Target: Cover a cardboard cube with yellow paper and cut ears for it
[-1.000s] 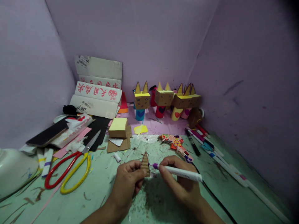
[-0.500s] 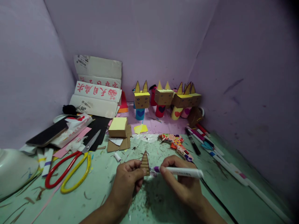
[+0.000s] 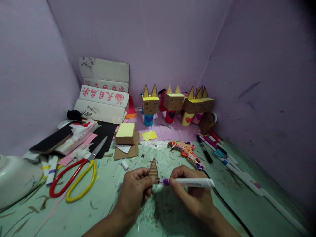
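My left hand (image 3: 136, 186) pinches a small pointed piece of corrugated cardboard (image 3: 153, 171) by its lower left side, tip up. A dark line runs along the cardboard's edges. In my right hand (image 3: 191, 189) is a white marker (image 3: 195, 182) with a purple tip end, held nearly level. Its nib points left and is at the lower right edge of the cardboard; whether it touches I cannot tell. A small white marker cap (image 3: 124, 165) lies on the table just beyond my left hand.
Red-and-yellow scissors (image 3: 81, 177) lie left, near a white bottle (image 3: 17, 181). A cardboard box (image 3: 125, 134) sits behind my left hand. Several box-headed figures (image 3: 150, 107) stand at the back. A patterned glue gun (image 3: 187, 152) with a black cord and several markers (image 3: 229, 158) lie right.
The marker has shifted slightly left, bringing its nib closer to the cardboard's lower right edge. My left hand keeps its pinch. The whole view has shifted a little.
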Tool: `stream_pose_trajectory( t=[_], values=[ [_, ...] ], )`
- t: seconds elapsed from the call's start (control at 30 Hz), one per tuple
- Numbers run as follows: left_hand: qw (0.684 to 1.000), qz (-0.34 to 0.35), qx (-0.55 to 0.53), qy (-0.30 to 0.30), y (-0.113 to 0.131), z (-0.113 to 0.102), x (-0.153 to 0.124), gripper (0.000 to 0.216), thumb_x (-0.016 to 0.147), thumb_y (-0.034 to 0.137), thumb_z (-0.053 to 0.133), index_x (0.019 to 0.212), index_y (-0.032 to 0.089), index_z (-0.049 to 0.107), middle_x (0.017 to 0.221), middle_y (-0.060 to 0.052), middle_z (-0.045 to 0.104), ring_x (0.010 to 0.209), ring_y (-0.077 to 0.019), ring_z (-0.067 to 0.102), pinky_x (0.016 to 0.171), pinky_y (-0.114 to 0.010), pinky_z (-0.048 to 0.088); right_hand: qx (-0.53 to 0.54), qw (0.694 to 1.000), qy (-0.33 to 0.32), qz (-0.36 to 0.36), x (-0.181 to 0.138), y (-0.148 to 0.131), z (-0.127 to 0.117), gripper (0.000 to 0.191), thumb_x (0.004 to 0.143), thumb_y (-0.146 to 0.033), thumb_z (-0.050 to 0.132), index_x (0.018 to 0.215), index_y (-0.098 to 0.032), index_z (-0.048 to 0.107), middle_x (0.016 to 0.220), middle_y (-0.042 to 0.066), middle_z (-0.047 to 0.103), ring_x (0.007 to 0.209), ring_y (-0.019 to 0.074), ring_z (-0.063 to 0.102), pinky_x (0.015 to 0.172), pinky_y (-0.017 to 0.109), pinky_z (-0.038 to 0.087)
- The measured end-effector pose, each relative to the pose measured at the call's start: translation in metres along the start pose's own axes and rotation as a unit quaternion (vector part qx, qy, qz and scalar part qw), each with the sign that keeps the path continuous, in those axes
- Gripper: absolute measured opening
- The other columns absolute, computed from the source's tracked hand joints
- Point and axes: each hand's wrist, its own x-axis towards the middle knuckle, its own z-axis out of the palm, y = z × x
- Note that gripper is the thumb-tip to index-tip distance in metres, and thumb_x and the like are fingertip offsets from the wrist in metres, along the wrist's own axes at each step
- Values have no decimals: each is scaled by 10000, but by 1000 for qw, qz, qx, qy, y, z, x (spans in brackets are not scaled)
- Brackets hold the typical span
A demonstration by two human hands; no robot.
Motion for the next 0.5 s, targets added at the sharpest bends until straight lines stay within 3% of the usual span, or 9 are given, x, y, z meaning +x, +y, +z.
stream_pose_trajectory(
  t=[0.5],
  values=[
    [1000, 5, 9, 1, 0, 0, 0, 134, 548, 249, 652, 544, 146, 567, 337, 67, 417, 305, -32, 288, 334, -170, 186, 9, 1000, 8, 15, 0, 0, 0, 157, 755, -215, 530, 601, -185, 538, 456, -28, 538, 382, 97, 464, 383, 213, 336]
  ],
)
